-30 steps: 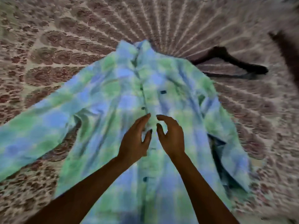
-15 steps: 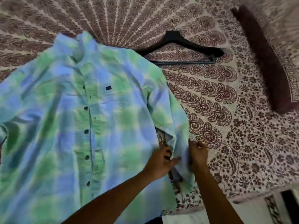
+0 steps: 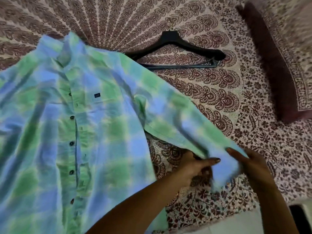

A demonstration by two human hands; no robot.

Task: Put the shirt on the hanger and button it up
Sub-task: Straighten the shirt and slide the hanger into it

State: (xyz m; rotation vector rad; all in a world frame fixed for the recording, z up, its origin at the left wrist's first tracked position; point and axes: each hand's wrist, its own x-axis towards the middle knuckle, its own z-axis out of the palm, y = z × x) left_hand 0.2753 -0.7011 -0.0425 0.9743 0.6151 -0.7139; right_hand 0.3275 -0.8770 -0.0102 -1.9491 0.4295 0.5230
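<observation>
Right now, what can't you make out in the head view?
- Shirt: its left sleeve and hem run off the left and bottom edges.
- Hanger: its left arm is hidden under the shirt's shoulder.
- Sleeve cuff: motion-blurred and bunched between the left hand and right hand, so any cuff button is unreadable.
- Chest label: too small to read.
- Pillow: cut by the right edge.

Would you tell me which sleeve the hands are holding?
The sleeve beside the hanger; both hands, left and right, grip its cuff. The other runs off-frame.
</observation>
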